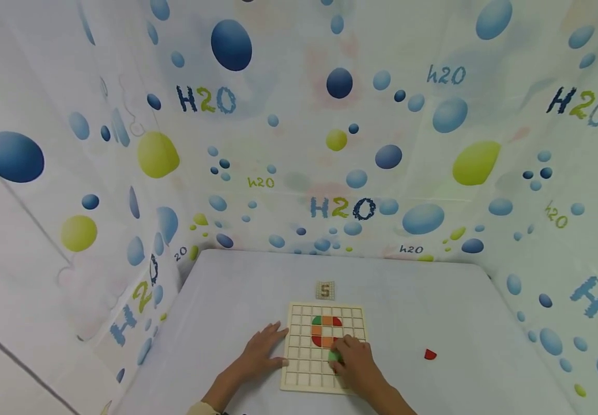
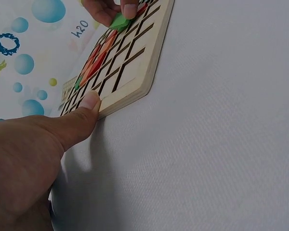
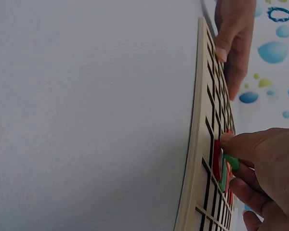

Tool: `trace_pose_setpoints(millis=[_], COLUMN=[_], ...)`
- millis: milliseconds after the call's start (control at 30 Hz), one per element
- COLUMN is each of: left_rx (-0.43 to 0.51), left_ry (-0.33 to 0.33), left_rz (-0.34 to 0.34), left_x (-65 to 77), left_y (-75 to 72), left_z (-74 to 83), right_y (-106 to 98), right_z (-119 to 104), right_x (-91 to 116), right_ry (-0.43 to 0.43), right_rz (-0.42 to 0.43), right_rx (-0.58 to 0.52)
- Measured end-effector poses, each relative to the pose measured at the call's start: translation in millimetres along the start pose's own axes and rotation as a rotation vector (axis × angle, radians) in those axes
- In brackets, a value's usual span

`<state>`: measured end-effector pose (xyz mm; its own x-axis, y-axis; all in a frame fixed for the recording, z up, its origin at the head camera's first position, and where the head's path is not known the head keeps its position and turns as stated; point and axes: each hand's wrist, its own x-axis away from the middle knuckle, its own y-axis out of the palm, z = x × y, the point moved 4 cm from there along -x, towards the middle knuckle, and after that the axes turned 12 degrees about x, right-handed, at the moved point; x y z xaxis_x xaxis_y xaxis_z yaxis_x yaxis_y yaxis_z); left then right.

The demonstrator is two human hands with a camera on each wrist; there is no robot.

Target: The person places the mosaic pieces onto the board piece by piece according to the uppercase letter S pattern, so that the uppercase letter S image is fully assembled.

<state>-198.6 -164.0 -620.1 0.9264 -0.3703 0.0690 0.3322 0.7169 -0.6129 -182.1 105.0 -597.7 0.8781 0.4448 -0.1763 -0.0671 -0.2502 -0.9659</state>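
Note:
A pale wooden grid board (image 1: 304, 369) lies on the table. Several green, orange and red tiles (image 1: 327, 320) form a curved shape in its upper middle cells. My left hand (image 1: 259, 353) is at the board's left edge with spread fingers, and its thumb (image 2: 90, 101) touches the rim in the left wrist view. Over the lower right part of the shape, my right hand (image 1: 358, 366) pinches a green tile (image 2: 119, 22) between thumb and fingers, close over the cells. Beneath those fingers, a red tile (image 3: 216, 156) sits in the grid; the hand hides several cells there.
One loose red tile (image 1: 430, 354) with a rounded side lies on the table to the right of the board. Behind the board is a small card (image 1: 324, 290) marked with an S shape. Printed curtains (image 1: 288, 144) enclose the white table (image 1: 236, 288).

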Motion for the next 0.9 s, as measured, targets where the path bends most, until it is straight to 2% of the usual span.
trace_pose_setpoints(millis=[267, 733, 900], left_rx=[-0.019, 0.001, 0.006], left_ry=[-0.008, 0.009, 0.009], left_rz=[0.006, 0.011, 0.011], left_x=[-0.9, 1.2, 0.9], left_y=[2.1, 1.7, 1.4], left_z=[-4.7, 0.5, 1.2], right_y=[2.9, 3.4, 0.6], right_z=[-6.1, -4.1, -6.0], right_x=[-0.6, -0.3, -0.4], right_ry=[-0.045, -0.096, -0.144], right_rz=[-0.007, -0.103, -0.069], right_rx=[-0.024, -0.094, -0.07])
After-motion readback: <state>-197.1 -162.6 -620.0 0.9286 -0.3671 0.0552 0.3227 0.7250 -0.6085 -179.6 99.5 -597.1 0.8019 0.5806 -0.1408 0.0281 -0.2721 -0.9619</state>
